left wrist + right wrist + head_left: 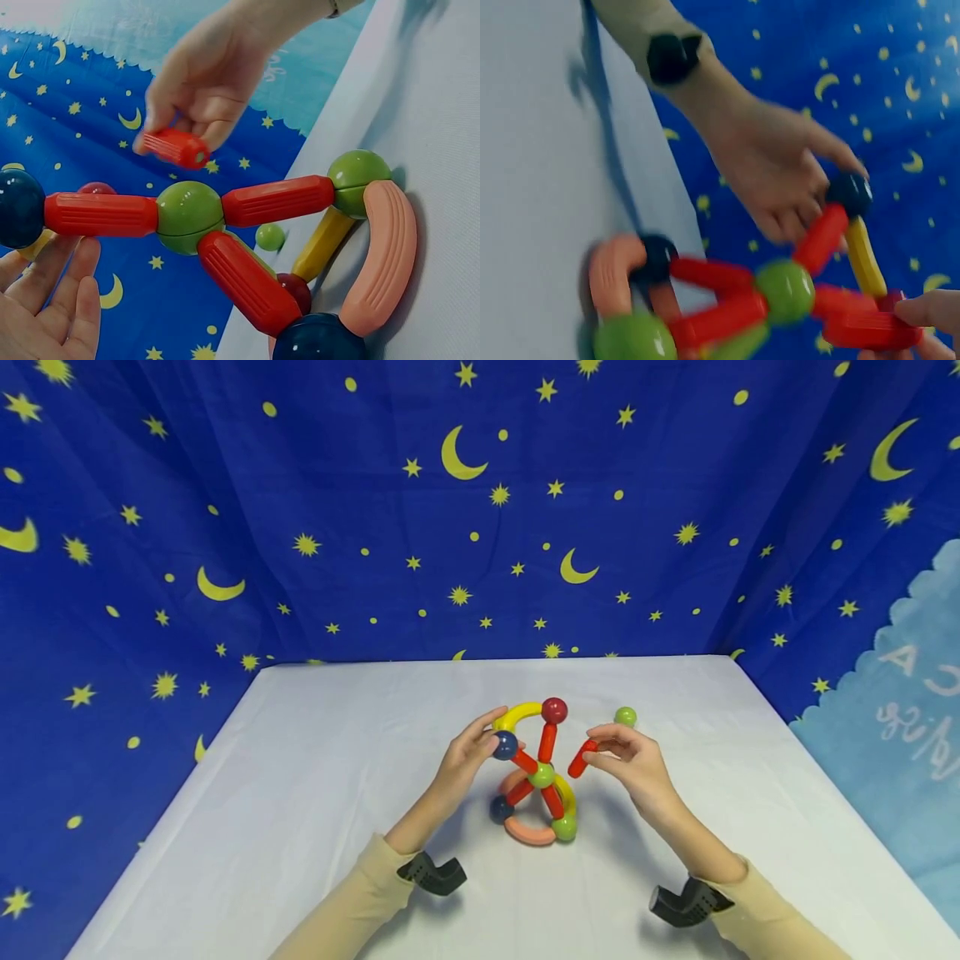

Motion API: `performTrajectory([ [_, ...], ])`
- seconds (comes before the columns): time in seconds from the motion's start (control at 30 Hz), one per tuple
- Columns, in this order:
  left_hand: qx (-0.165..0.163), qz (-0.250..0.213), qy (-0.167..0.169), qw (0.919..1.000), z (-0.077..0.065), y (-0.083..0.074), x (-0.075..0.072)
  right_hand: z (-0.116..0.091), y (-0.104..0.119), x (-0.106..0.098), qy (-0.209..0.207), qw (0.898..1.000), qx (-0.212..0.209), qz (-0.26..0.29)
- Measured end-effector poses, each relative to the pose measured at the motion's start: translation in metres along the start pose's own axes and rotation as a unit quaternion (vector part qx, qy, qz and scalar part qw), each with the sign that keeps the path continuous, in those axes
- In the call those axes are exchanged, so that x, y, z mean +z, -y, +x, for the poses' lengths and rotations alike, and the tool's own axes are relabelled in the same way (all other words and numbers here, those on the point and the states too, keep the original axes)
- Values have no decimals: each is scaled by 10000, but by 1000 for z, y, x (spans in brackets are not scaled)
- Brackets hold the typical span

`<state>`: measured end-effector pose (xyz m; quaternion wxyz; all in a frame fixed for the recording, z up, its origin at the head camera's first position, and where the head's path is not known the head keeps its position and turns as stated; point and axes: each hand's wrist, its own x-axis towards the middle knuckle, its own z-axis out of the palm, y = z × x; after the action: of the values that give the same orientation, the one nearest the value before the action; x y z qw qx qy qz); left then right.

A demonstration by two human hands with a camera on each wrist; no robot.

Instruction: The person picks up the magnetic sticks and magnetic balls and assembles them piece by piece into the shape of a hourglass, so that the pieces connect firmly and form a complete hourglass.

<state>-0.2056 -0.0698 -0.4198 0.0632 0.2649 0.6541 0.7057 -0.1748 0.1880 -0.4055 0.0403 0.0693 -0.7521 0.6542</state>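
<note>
My left hand [461, 764] holds the upper left of a magnetic ball-and-rod figure, its thumb and fingers about a dark blue ball [505, 745] and the end of a yellow curved rod [519, 713]. The figure's central green ball [190, 217] joins several straight red rods. A dark red ball [554, 710] tops one of them. At right, my right hand [630, 768] pinches a loose red rod [582, 759] between thumb and fingers, slanted and apart from the central ball in the head view. Lower down, salmon curved rods [384, 255] link a green ball [564, 827] and another dark blue ball [501, 810].
A loose green ball [626, 717] lies on the white-covered table [360, 735] behind my right hand. Blue star-and-moon cloth [390, 510] hangs at the back and sides. Black wrist mounts [433, 873] sit on both sleeves.
</note>
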Motion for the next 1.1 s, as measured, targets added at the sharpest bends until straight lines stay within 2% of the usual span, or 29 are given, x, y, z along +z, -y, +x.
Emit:
performTrajectory([
  [0.17, 54, -54, 43, 10000, 1, 2, 0, -4, 3, 19, 134, 9972, -700, 204],
  [0.3, 16, -80, 70, 9999, 2, 4, 0, -4, 1, 27, 140, 9939, -1078, 183],
  [0.47, -68, -107, 50, 9999, 1, 4, 1, -6, -1, 31, 81, 9933, -1139, 182],
  [0.9, -6, -82, 16, 10000, 0, 1, 0, -9, -1, 40, 129, 9940, -1081, 99],
  [1.0, -45, -58, -19, 10000, 0, 1, 0, -8, -1, 39, 3, 9919, -1263, 128],
  [1.1, -77, -28, -47, 10000, 0, 2, 0, -4, -1, 33, -329, 9885, -1473, 126],
])
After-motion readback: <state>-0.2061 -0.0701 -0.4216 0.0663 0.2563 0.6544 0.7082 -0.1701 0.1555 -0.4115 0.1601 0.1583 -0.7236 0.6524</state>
